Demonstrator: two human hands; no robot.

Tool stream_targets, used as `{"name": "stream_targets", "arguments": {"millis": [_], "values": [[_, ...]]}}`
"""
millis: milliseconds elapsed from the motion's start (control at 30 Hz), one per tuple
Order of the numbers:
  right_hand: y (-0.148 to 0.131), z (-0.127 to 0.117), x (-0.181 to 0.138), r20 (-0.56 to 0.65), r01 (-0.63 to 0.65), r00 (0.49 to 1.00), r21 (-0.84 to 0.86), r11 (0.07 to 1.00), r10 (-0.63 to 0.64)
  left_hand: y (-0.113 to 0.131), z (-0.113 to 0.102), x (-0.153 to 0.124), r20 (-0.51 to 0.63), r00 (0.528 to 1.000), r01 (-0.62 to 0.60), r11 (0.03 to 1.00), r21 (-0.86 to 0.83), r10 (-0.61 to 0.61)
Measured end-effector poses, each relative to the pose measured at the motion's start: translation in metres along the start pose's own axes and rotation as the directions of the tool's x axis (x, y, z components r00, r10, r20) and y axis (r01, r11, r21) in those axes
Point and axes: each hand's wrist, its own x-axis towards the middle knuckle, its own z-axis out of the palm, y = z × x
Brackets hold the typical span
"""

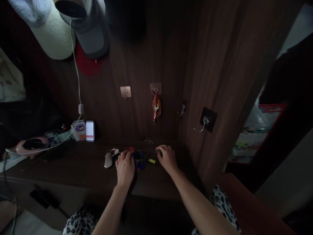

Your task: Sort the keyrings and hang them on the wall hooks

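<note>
My left hand (125,167) lies palm down on the dark wooden shelf, its fingers bent over part of a bunch of keys. Beside it are blue key fobs (140,165) and a yellow-green tag (152,161). A silver oval fob (108,160) rests to the left of that hand. My right hand (167,159) is at the right with curled fingers. A small dark piece with a metallic glint (158,151) shows at its fingertips, too dim to name. Several loose keys or pins (148,141) lie by the back panel.
Adhesive hooks (126,92) are on the back panel, one bearing a red-and-yellow cord bundle (156,109). More hooks (205,121) are at the right. A lit phone (90,131), a white cable (78,81) and a pink device (33,146) are at the left; caps (91,39) hang above.
</note>
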Motion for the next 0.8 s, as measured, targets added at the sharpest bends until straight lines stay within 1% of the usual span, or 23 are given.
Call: {"name": "stream_targets", "arguments": {"millis": [67, 100, 167, 200, 233, 267, 333, 433, 500, 567, 633, 700, 733, 800], "values": [[-0.004, -0.002, -0.002, 0.02, 0.137, 0.99, 0.086, 0.987, -0.139, 0.001, 0.001, -0.001, 0.007, 1.0, -0.014, 1.0, 0.001, 0.014], [-0.006, -0.002, -0.003, 0.043, 0.211, 0.975, 0.125, 0.969, -0.218, 0.001, 0.002, -0.001, 0.021, 1.0, -0.023, 1.0, 0.0, 0.023], [-0.01, -0.003, -0.005, 0.1, 0.338, 0.928, 0.186, 0.923, -0.36, 0.001, 0.003, -0.002, 0.047, 0.998, -0.042, 0.999, 0.001, 0.042], [-0.012, -0.003, -0.006, 0.132, 0.377, 0.904, 0.203, 0.904, -0.406, 0.001, 0.004, -0.003, 0.057, 0.997, -0.051, 0.999, 0.003, 0.051], [-0.014, -0.002, -0.007, 0.161, 0.393, 0.89, 0.207, 0.896, -0.427, 0.001, 0.005, -0.003, 0.065, 0.996, -0.059, 0.998, 0.004, 0.059], [-0.014, -0.001, -0.008, 0.188, 0.385, 0.887, 0.199, 0.901, -0.421, 0.001, 0.006, -0.003, 0.07, 0.995, -0.071, 0.997, 0.0, 0.071], [-0.014, 0.001, -0.008, 0.217, 0.309, 0.917, 0.146, 0.94, -0.335, 0.001, 0.006, -0.004, 0.076, 0.992, -0.097, 0.995, -0.03, 0.099], [-0.01, 0.005, -0.006, 0.189, 0.164, 0.967, 0.05, 0.985, -0.17, -0.001, 0.005, -0.002, 0.068, 0.985, -0.149, 0.98, -0.128, 0.159], [-0.009, 0.005, -0.005, 0.155, 0.123, 0.98, 0.033, 0.992, -0.127, -0.001, 0.004, 0.001, 0.049, 0.981, -0.174, 0.961, -0.215, 0.188], [-0.009, 0.002, -0.004, 0.122, 0.139, 0.982, 0.07, 0.988, -0.147, -0.001, 0.004, 0.003, 0.034, 0.978, -0.185, 0.927, -0.328, 0.207], [-0.013, -0.001, -0.004, 0.096, 0.204, 0.971, 0.155, 0.967, -0.22, 0.0, 0.003, 0.005, 0.036, 0.979, -0.165, 0.881, -0.443, 0.202], [-0.019, -0.003, -0.005, 0.088, 0.271, 0.949, 0.261, 0.927, -0.302, 0.001, 0.002, 0.007, 0.066, 0.985, -0.1, 0.837, -0.538, 0.16], [-0.023, -0.003, -0.006, 0.095, 0.283, 0.94, 0.312, 0.907, -0.326, 0.001, 0.002, 0.007, 0.088, 0.988, -0.054, 0.816, -0.575, 0.127], [-0.03, -0.001, -0.008, 0.136, 0.257, 0.933, 0.397, 0.881, -0.333, 0.002, 0.001, 0.008, 0.138, 0.988, 0.041, 0.765, -0.643, 0.063]]}}
